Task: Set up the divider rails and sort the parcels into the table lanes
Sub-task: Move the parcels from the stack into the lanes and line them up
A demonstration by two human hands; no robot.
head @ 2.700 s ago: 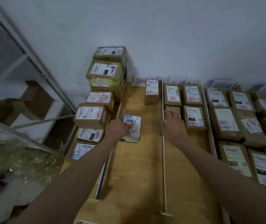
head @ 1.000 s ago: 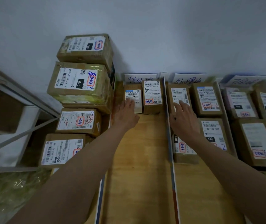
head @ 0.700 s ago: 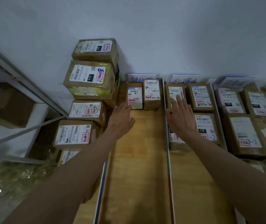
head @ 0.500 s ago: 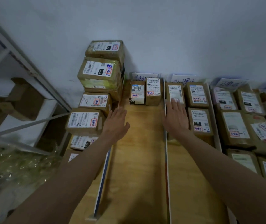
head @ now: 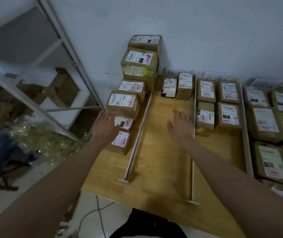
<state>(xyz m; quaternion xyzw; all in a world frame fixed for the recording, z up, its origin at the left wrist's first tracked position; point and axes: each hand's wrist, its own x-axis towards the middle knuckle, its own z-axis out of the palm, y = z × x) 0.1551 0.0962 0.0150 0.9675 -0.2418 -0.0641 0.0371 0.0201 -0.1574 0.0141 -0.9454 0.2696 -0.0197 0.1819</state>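
Note:
A wooden table is split into lanes by thin white divider rails. Two small parcels stand at the far end of the lane between them. Unsorted brown parcels are stacked along the table's left edge, among them a labelled box and a lower one. My left hand reaches over that stack with relaxed fingers, close to a low parcel, holding nothing. Above the middle lane hovers my right hand, fingers spread, also holding nothing.
The lanes to the right hold several labelled parcels. Handwritten paper signs lean on the wall behind the lanes. A metal shelf frame and crumpled plastic wrap lie left of the table. A cable runs on the floor.
Both hands drew back from the far parcels. My left hand swung left to the stack at the table's edge; my right hand left the second lane and now hovers over the middle lane.

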